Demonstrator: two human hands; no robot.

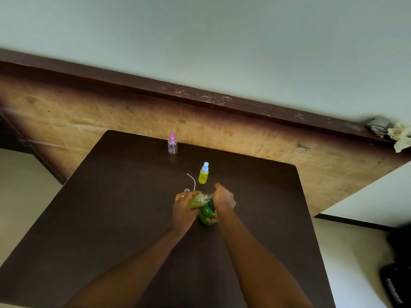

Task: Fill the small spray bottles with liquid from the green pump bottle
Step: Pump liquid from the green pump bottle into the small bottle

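My left hand (184,207) grips a small clear spray bottle (198,200) holding yellow-green liquid, tilted on its side with its open neck against the top of the green pump bottle (206,215). My right hand (223,200) is curled round the green bottle's top and body, which stands on the dark table (124,207). A loose spray cap with its white dip tube (191,181) lies just behind my left hand. A small bottle with a blue cap and yellow liquid (204,173) stands upright further back. A clear bottle with a pink cap (172,144) stands near the far edge.
The dark table meets a tan wooden board (244,134) with a dark rail along its top. Crumpled cloths (391,132) sit on the rail at the far right. A black object (395,287) lies on the floor at the lower right.
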